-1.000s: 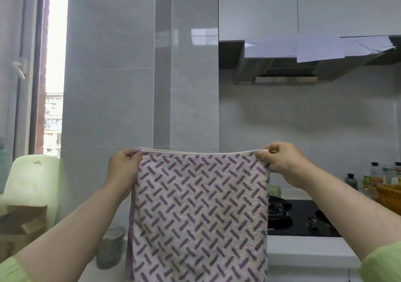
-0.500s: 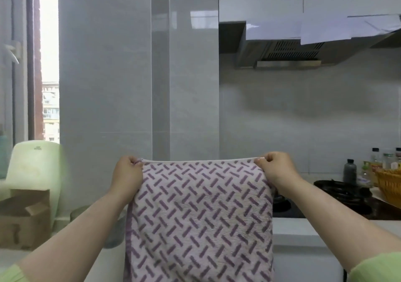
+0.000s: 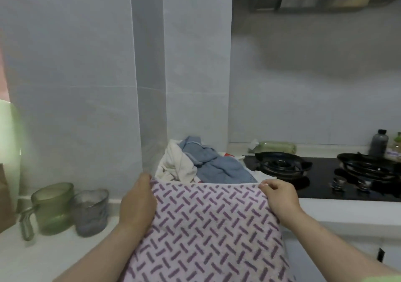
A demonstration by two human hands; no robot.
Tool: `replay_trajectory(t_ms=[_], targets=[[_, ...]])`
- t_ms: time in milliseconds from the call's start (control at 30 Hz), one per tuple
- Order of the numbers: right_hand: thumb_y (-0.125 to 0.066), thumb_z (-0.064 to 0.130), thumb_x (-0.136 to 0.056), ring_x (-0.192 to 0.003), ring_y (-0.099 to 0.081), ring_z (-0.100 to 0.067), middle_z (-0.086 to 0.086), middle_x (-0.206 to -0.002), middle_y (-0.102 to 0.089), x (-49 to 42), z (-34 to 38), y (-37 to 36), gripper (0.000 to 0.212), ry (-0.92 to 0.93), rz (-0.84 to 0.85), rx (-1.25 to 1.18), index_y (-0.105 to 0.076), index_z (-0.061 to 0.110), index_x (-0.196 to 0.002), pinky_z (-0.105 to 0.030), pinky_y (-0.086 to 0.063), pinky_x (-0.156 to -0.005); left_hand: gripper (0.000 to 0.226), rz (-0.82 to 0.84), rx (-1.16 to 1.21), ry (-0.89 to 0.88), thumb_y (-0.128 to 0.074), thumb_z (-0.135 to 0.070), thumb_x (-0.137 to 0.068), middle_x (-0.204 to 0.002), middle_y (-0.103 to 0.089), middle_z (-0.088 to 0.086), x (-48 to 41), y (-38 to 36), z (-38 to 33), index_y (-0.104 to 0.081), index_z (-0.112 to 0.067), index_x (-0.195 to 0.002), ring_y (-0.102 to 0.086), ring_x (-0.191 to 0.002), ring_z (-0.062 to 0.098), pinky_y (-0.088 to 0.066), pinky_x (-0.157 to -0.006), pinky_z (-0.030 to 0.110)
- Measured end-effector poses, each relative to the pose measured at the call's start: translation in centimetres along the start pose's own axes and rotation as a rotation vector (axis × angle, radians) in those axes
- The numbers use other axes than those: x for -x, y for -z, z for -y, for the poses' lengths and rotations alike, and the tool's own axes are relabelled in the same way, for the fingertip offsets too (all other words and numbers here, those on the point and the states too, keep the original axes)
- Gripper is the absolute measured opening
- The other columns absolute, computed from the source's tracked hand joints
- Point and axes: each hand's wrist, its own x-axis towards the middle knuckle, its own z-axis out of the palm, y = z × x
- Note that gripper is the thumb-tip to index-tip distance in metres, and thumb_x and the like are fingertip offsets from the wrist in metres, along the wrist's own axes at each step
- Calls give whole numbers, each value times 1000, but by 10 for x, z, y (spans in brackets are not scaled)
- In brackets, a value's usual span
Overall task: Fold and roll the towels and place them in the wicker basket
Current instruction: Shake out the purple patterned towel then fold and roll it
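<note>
Towel (image 3: 206, 227), lilac, purple dash pattern, white hem: held spread above counter (image 3: 54, 255), before heap of loose towels (image 3: 217, 168). Left hand (image 3: 137, 201), right hand (image 3: 280, 197) pinch top corners. Step: folding; blur hides whether already doubled. Next, likely: lay flat, align edges, fold, roll.

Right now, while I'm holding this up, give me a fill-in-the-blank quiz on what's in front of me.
1. The left hand and the right hand hold the top corners of a towel patterned with ____ dashes.
2. Behind it, a white towel lies crumpled against a ____ one.
3. On the counter, a grey cup stands beside a ____ cup.
Missing words: purple, blue, green.
</note>
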Motion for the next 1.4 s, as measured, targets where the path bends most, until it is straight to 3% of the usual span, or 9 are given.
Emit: replay_trajectory(t_ms=[400, 533, 600, 700, 833, 1000, 1200, 1300, 1400], targets=[[-70, 22, -87, -82, -65, -18, 1, -81, -71, -42, -65, -38, 12, 13, 11, 144, -75, 11, -86, -32, -49, -76, 15, 54, 59, -32, -57, -27, -95, -69, -57, 2, -12, -61, 30, -53, -16, -86, -53, -66, 27, -38, -57, 34], [-64, 31, -91, -103, -59, -19, -5, -115, -67, -37, -65, -36, 35, 46, 74, 342, -66, 13, -121, -30, -44, -87, 13, 54, -111, -196, -61, -30, -91, -78, -56, -5, -13, -56, 32, -59, -20, -84, -55, -81, 23, -40, -61, 33], [-61, 35, -93, -121, -52, -20, -4, -134, -57, -26, -60, -28, 48, 130, 99, 399, -54, 15, -136, -31, -40, -101, 24, 98, -113, -276, -66, -35, -86, -111, -65, 1, -14, -50, 36, -65, -19, -104, -57, -105, 28, -45, -87, 35], [-58, 39, -93, -136, -37, -13, 5, -148, -44, 7, -42, -12, 54, 332, 191, 474, -46, 22, -143, -24, -26, -110, 70, 276, 51, -302, -56, -60, -81, -151, -39, -6, -1, -23, 35, -48, -26, -141, -36, -138, 16, -29, -113, 35], [-39, 69, -88, -147, 4, 0, 23, -155, -1, 69, -22, 6, 70, 503, 554, 653, -22, 42, -151, -24, 0, -119, 80, 650, 58, -315, -44, -70, -82, -157, 10, -24, 43, 20, 20, -14, -43, -152, 8, -146, -5, -10, -122, 32], [-21, 82, -78, -147, 7, 1, 20, -161, 3, 128, -9, 16, 81, 459, 784, 776, -14, 48, -151, -31, 5, -121, 80, 968, -236, -273, -27, -80, -83, -157, 6, -24, 97, 52, -3, -7, -44, -153, 8, -148, 3, 1, -121, 31], [-43, 60, -93, -146, -12, 0, 17, -160, -14, 172, -31, 53, 59, 302, 599, 565, -35, 40, -147, -19, -12, -117, 58, 611, -220, -158, -47, -55, -93, -156, -31, -11, 144, 83, 9, -39, -34, -146, -32, -141, 7, -28, -111, 22], [-60, 66, -78, -135, -27, 8, 30, -148, -18, 209, -53, 73, 68, 173, 473, 380, -38, 45, -139, -12, -23, -109, 45, 417, -150, 26, -70, -41, -80, -119, -60, 1, 175, 96, 21, -64, -22, -121, -57, -107, 20, -43, -93, 31], [-86, 29, -68, -111, -56, 5, 25, -136, -39, 238, -68, 74, 66, 30, 381, 128, -49, 48, -120, -7, -45, -87, 34, 314, 112, 275, -81, -23, -72, -101, -62, 6, 193, 99, 24, -64, -21, -101, -62, -89, 23, -50, -87, 38]])
